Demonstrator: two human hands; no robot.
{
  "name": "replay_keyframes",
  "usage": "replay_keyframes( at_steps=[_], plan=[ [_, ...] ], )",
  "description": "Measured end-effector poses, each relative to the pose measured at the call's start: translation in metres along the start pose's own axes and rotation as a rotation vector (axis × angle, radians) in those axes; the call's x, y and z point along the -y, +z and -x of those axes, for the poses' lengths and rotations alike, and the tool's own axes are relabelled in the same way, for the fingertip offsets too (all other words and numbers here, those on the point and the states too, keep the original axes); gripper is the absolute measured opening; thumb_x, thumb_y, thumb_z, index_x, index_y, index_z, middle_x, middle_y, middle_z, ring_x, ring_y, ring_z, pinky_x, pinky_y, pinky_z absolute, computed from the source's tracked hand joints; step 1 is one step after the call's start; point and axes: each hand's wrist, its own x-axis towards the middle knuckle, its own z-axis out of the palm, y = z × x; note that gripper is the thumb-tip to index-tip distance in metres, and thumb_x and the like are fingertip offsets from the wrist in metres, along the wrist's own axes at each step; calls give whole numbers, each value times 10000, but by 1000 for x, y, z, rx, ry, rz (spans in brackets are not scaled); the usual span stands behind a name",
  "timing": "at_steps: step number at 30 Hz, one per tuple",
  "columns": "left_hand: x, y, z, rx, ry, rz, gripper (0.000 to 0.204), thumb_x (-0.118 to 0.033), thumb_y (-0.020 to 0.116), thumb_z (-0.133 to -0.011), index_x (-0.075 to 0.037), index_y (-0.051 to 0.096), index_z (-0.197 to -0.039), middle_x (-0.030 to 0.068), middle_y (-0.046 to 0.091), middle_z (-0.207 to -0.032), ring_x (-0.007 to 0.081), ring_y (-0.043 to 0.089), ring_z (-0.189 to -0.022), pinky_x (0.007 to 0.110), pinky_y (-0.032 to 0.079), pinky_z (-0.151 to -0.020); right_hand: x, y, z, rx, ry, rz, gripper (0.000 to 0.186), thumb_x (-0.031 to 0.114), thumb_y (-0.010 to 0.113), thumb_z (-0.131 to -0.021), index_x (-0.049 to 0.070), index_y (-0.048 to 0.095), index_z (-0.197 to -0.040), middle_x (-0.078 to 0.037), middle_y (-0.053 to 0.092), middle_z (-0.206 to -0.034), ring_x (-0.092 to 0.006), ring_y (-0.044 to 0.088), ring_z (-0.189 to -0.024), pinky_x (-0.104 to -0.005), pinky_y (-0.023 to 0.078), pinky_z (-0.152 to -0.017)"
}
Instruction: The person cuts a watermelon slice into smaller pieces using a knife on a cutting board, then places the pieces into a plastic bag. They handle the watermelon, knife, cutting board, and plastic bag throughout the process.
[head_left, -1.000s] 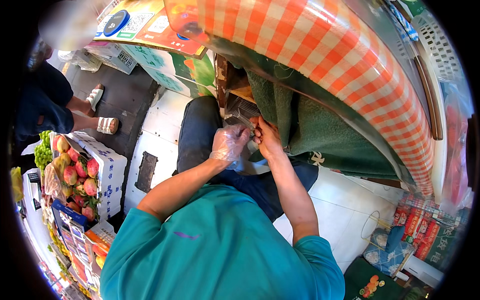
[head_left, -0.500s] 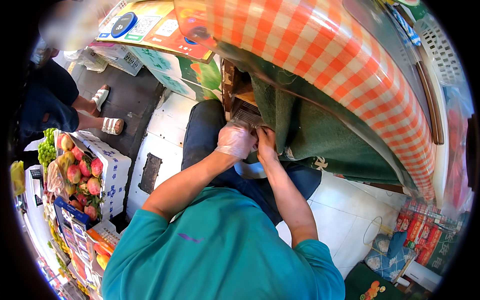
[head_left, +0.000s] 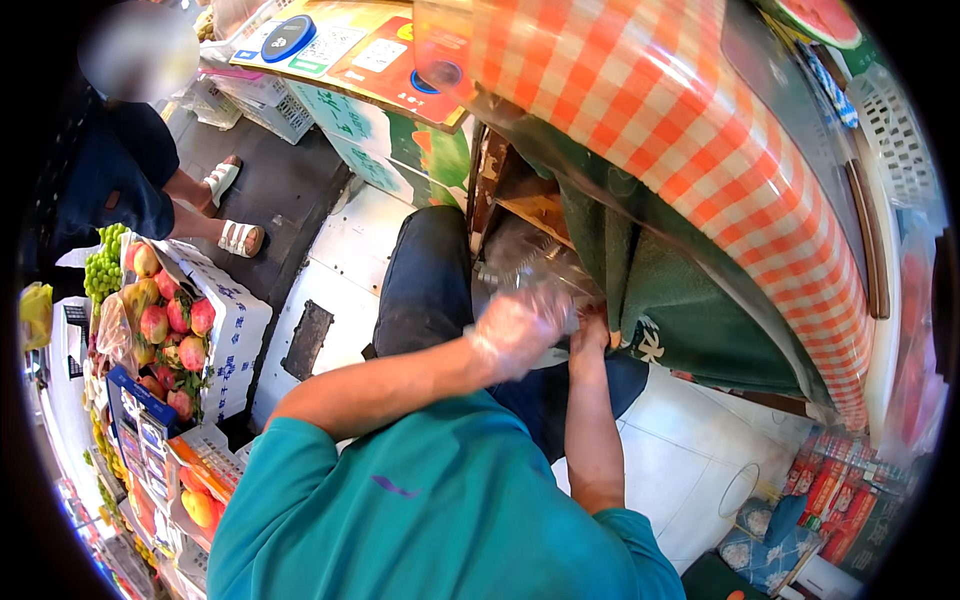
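My left hand (head_left: 515,330), in a clear plastic glove, is blurred by motion beside crumpled or moulded clear plastic (head_left: 525,265), perhaps a container, above my lap. My right hand (head_left: 588,330), bare, has curled fingers next to it at the hanging green cloth (head_left: 680,300); what they grip is hidden. An open wooden shelf space (head_left: 530,210) lies beyond both hands, under the checked orange-and-white counter cover (head_left: 640,90).
Boxed red-yellow fruit (head_left: 170,330) and green grapes (head_left: 105,265) stand at left. A person in white sandals (head_left: 240,238) stands beyond them. A payment-sign counter (head_left: 350,55) is ahead. A white plastic basket (head_left: 890,120) and cushioned seat (head_left: 760,545) are at right.
Both hands have moved down and right, with my left hand now lower and blurred. More clear plastic shows above them, and the view has shifted slightly.
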Motion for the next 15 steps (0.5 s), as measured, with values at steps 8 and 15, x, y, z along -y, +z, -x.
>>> replay_keyframes(
  at_steps=[8, 15],
  plan=[
    [15, -202, 46, 168, 51, -208, 231, -112, 719, -691, -89, 528, -820, 72, 505, -704, 260, 576, -591, 405, 475, -521, 14, 72, -16, 263, 118, 136, 253, 302, 500, -1034, 99, 604, -1143, -54, 643, -930, -170, 592, -730, -293, 485, -602],
    [35, -385, 45, 279, -263, 74, 209, -10, 711, -672, -96, 542, -760, 59, 552, -687, 290, 600, -643, 392, 489, -578, 17, 98, 15, 340, 260, 413, 254, 267, 509, -1033, 83, 611, -1176, -60, 655, -908, -160, 611, -720, -279, 489, -594]
  ],
)
